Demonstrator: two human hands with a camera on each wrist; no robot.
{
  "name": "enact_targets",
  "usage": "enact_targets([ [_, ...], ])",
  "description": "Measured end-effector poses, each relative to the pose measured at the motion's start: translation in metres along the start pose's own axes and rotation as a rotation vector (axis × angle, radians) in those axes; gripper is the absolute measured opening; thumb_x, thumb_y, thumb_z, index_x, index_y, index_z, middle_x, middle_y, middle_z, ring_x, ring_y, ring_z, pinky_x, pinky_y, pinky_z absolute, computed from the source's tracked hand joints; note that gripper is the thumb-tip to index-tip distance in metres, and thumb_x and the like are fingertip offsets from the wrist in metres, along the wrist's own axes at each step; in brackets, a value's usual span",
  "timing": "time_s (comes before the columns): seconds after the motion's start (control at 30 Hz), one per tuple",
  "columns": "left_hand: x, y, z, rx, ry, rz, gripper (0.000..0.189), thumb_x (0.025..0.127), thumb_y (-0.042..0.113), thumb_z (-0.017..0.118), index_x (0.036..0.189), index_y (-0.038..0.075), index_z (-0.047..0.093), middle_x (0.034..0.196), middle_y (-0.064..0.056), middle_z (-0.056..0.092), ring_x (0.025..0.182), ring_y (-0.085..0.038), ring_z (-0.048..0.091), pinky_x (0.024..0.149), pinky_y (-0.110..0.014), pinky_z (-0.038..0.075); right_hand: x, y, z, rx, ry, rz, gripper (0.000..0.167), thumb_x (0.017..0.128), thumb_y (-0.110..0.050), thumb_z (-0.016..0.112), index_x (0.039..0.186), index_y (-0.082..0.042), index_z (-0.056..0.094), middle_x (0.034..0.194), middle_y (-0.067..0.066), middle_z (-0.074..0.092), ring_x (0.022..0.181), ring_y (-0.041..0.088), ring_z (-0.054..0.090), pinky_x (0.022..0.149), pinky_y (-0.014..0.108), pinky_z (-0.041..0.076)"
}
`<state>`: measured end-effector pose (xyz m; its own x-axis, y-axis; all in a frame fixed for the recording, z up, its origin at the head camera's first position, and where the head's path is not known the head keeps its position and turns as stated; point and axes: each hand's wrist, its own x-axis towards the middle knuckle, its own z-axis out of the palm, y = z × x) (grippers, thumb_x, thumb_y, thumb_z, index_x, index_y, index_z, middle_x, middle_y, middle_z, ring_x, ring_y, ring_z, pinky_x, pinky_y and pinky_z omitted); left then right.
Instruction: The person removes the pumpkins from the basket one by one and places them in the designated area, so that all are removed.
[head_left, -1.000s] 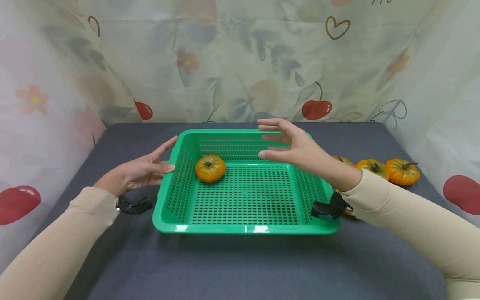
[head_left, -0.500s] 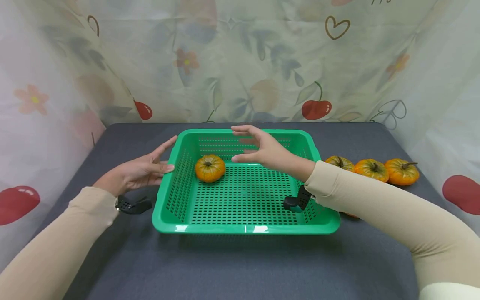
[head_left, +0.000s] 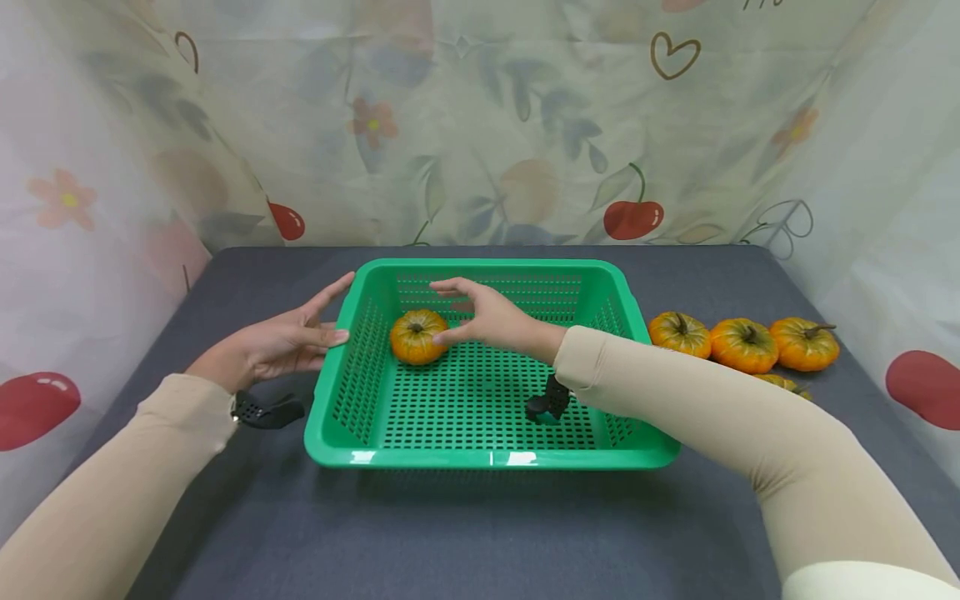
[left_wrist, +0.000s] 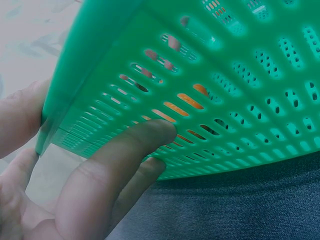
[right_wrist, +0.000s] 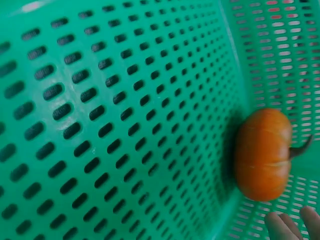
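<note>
A green perforated plastic basket (head_left: 491, 457) stands on the dark table. Inside it, toward the left wall, sits a small orange pumpkin (head_left: 413, 337) with a short stem. My left hand (head_left: 273, 343) holds the basket's left rim; the left wrist view shows fingers (left_wrist: 120, 165) beneath the rim against the slotted outer wall, while others reach over the rim. Above the basket floor, my right hand (head_left: 487, 320) has its fingers spread just right of the pumpkin. In the right wrist view, its fingertips (right_wrist: 280, 228) are apart from the pumpkin (right_wrist: 262, 156).
Right of the basket lie several more pumpkins (head_left: 742, 344), one (head_left: 782, 381) partly hidden behind the right sleeve (head_left: 697, 392). A floral curtain (head_left: 480, 125) surrounds the dark table (head_left: 480, 533) at the back and sides.
My right hand has moved left and down across the basket to beside the pumpkin. The left hand, basket and pumpkin have stayed in place.
</note>
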<state>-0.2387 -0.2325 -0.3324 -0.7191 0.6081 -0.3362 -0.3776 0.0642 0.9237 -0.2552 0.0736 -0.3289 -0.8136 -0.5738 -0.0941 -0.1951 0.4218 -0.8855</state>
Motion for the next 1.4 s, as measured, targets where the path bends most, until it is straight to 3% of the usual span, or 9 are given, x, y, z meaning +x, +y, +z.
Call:
enact_targets([
  [0.23, 0.000, 0.000, 0.000, 0.002, -0.003, 0.004, 0.095, 0.098, 0.001, 0.053, 0.150, 0.052, -0.007, 0.158, -0.026, 0.011, 0.108, -0.026, 0.066, 0.092, -0.047, 0.054, 0.013, 0.010, 0.012, -0.100, -0.019, 0.038, 0.079, 0.082, -0.017, 0.079, 0.149, -0.015, 0.037, 0.153, 0.008, 0.036, 0.139, 0.033, 0.037, 0.109, 0.044, 0.043],
  [0.9, 0.001, -0.001, 0.000, -0.003, 0.004, 0.004, 0.094, 0.098, 0.001, 0.053, 0.150, 0.054, -0.005, 0.159, -0.025, 0.012, 0.110, -0.025, 0.066, 0.092, -0.046, 0.055, 0.030, 0.021, 0.036, -0.135, -0.019, 0.037, 0.084, 0.078, -0.015, 0.083, 0.149, -0.016, 0.037, 0.142, 0.009, 0.046, 0.122, 0.024, 0.051, 0.099, 0.036, 0.050],
  [1.4, 0.001, -0.001, 0.000, -0.012, 0.009, 0.001, 0.094, 0.098, 0.001, 0.054, 0.149, 0.055, -0.003, 0.158, -0.024, 0.013, 0.109, -0.025, 0.066, 0.092, -0.047, 0.054, 0.033, 0.023, 0.037, -0.157, -0.014, 0.039, 0.083, 0.078, -0.017, 0.083, 0.148, -0.018, 0.038, 0.138, 0.010, 0.048, 0.120, 0.024, 0.053, 0.097, 0.036, 0.051],
])
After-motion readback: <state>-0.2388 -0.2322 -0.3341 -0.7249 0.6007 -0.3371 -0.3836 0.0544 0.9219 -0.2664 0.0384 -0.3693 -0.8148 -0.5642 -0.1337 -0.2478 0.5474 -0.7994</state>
